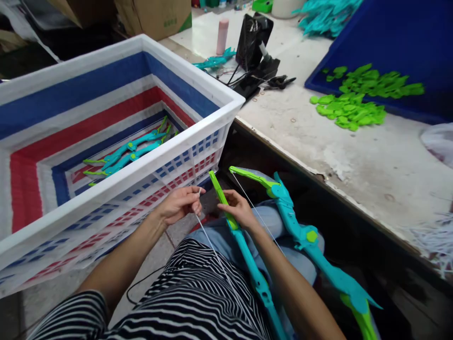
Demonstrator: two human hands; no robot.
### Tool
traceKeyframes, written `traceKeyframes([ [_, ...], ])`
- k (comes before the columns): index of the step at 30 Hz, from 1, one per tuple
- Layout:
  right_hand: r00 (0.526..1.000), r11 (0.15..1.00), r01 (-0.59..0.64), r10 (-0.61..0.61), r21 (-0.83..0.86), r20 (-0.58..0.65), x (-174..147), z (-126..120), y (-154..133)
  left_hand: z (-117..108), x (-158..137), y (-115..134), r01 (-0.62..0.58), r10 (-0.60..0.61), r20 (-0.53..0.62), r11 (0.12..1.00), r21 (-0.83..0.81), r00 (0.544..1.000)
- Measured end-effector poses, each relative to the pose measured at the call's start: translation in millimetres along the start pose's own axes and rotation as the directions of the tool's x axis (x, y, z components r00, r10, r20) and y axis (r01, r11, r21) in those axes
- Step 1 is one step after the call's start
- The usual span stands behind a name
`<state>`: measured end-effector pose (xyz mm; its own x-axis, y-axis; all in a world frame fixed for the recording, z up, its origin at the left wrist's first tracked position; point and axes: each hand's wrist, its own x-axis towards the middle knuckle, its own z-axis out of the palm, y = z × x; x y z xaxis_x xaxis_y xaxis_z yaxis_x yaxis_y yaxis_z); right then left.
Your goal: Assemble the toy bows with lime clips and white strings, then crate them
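My left hand (pixel 182 205) is closed in a pinch on the end of a white string (pixel 214 250), which runs taut down across the striped shirt. My right hand (pixel 241 210) grips the bright green limb of a turquoise toy bow (pixel 246 252), thumb and fingers around it just below the tip. The bow's lower end runs out of the picture. Beside it, over the jeans, lies a second toy bow (pixel 288 215) with green limbs and a white string at its upper tip; my right forearm covers part of that string.
At left stands a white crate (pixel 198 130) with a striped lining and several bows inside. The worktable (pixel 283 125) holds green parts (pixel 350 111), a blue bin (pixel 375 52), turquoise parts (pixel 327 16), a black device (pixel 253 40), a pink bottle (pixel 222 37) and white strings (pixel 439 241).
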<state>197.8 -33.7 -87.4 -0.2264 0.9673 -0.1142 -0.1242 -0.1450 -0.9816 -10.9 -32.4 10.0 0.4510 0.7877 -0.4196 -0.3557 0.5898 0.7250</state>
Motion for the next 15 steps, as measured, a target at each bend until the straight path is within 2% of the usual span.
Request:
traceKeyframes([
  [3,0.999,0.999,-0.043,0.043,0.016,-0.032,-11,-1,-2,8,11,6,0.014,-0.017,0.047,0.998,0.063,0.999],
  [10,0.989,0.993,-0.114,0.116,0.027,-0.09,-22,-7,-6,20,35,9,-0.076,0.09,-0.033,0.947,0.312,0.995],
  [15,0.986,0.99,-0.126,0.132,0.061,-0.1,-23,-5,-6,26,42,14,-0.125,0.139,0.0,0.893,0.432,0.99],
])
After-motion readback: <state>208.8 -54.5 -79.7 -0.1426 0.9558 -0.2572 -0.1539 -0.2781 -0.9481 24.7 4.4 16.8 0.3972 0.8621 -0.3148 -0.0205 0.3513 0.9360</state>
